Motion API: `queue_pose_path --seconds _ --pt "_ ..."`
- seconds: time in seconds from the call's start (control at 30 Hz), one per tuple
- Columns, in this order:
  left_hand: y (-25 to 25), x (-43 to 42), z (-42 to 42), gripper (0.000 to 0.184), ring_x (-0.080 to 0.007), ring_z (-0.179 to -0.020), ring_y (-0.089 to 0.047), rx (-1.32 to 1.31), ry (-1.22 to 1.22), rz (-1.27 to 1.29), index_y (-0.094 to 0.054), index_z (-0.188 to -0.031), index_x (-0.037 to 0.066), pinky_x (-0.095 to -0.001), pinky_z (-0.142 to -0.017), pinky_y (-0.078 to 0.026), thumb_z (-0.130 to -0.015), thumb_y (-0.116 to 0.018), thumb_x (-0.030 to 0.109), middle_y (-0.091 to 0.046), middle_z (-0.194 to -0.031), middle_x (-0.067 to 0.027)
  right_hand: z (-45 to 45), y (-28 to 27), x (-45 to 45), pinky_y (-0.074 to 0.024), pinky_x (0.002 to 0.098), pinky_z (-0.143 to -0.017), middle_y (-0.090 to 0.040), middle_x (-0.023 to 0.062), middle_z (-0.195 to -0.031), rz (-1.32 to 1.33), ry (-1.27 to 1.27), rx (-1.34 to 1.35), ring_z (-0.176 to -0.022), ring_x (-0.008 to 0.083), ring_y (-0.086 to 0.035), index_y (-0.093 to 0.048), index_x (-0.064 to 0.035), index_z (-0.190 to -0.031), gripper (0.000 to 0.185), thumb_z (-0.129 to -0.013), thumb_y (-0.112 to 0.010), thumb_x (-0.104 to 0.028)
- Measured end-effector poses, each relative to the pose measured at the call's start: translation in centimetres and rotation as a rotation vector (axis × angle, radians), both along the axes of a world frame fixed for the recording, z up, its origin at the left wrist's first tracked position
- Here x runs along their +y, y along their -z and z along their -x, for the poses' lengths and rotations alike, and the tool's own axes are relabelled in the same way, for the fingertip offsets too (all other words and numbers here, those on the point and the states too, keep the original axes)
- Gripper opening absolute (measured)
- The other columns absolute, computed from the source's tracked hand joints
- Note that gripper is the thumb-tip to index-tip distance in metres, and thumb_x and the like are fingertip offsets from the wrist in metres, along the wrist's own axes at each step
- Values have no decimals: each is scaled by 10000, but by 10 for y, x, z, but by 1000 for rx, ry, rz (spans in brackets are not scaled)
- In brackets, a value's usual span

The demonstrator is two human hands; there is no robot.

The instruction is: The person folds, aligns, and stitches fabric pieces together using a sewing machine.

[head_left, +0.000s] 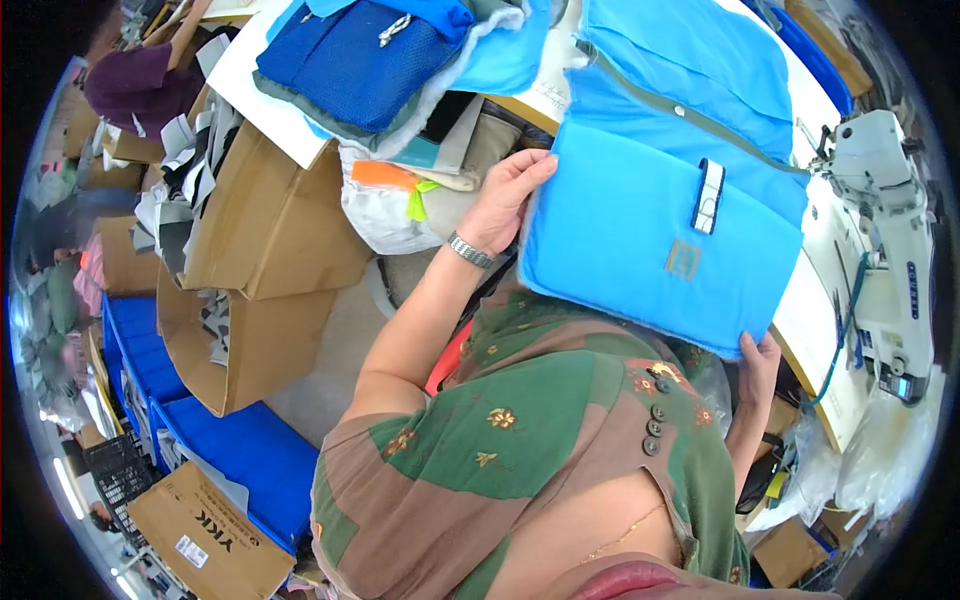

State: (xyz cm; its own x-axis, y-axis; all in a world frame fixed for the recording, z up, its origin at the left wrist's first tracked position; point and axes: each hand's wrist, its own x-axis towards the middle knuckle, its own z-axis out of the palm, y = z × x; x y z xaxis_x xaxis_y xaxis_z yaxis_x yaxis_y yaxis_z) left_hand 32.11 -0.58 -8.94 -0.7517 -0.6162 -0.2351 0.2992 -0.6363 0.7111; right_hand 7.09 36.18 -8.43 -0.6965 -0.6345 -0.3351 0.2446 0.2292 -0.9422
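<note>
A bright blue padded fabric piece (620, 230) is stretched out in front of me, with a black-and-white strap and a small grey square patch on its face. My left hand (515, 190) pinches its left edge between thumb and fingers. At the lower right corner, my right hand (758, 362) grips the edge, its fingers partly hidden beneath. More blue fabric (690, 50) joins the piece above, crossed by a dark grey-green band (650, 95). The piece lies partly over the white table (820, 330) and partly over my lap.
A white sewing machine (885, 200) stands on the right, with scissors (840, 315) and a teal cord nearby. Dark blue mesh pouches (350, 70) are piled at upper left. Cardboard boxes (270, 220) with scraps stand on the left. Another person (140, 90) is at far upper left.
</note>
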Motion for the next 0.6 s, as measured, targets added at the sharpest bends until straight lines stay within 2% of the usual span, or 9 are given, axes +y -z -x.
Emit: queue_pose_path --seconds 0.13,0.2,0.27,0.33,0.37,0.4,0.53,0.6 --pt "9 0 10 183 -60 -805 -602 16 16 24 -619 -1011 35 -213 -736 -497 -867 -698 115 -652 -912 -8 4 5 14 -506 261 -749 -690 44 -965 -60 2 -32 -813 108 -634 -649 17 -1070 287 -844 -716 -147" --pt "20 3 12 167 -56 -774 -591 30 -57 151 -616 -978 37 -207 -718 -491 -847 -710 79 -630 -856 7 5 3 13 -514 253 -711 -692 39 -943 -91 -3 -21 -779 105 -637 -653 7 -1054 272 -843 -716 -153" --pt "14 5 13 151 -51 -758 -581 27 -79 149 -618 -960 46 -202 -706 -484 -847 -710 81 -619 -835 16 1 -5 8 -522 242 -637 -694 38 -901 -167 -12 -2 -711 107 -639 -651 -1 -1027 260 -840 -719 -169" --pt "6 3 14 135 -47 -742 -570 25 -93 151 -620 -943 55 -198 -693 -478 -846 -711 83 -608 -815 26 1 -7 7 -522 238 -614 -694 41 -888 -177 -17 12 -693 107 -639 -650 -5 -1020 262 -838 -721 -180" --pt "4 0 15 135 -44 -743 -568 25 -70 61 -623 -940 63 -195 -686 -472 -842 -715 85 -615 -826 23 0 -9 6 -522 234 -591 -694 45 -875 -184 -18 25 -675 107 -638 -650 -8 -1013 265 -836 -724 -191" --pt "0 -3 16 136 -41 -744 -565 24 -47 -30 -626 -937 71 -191 -679 -467 -839 -718 87 -621 -837 21 1 -10 6 -522 234 -591 -694 45 -875 -188 -18 27 -675 107 -638 -650 -8 -1013 265 -836 -724 -191" --pt "-6 -10 19 134 -37 -726 -563 -21 -5 -49 -633 -917 79 -188 -660 -458 -828 -731 97 -633 -830 16 2 -14 5 -526 239 -593 -693 42 -867 -227 -57 42 -689 107 -640 -654 -8 -1004 270 -830 -730 -199" --pt "9 -15 21 122 -46 -710 -569 -76 -33 117 -639 -887 61 -192 -650 -459 -816 -736 78 -640 -807 10 0 -16 4 -523 239 -592 -692 40 -865 -246 -43 44 -690 108 -639 -658 -7 -990 259 -827 -730 -194"
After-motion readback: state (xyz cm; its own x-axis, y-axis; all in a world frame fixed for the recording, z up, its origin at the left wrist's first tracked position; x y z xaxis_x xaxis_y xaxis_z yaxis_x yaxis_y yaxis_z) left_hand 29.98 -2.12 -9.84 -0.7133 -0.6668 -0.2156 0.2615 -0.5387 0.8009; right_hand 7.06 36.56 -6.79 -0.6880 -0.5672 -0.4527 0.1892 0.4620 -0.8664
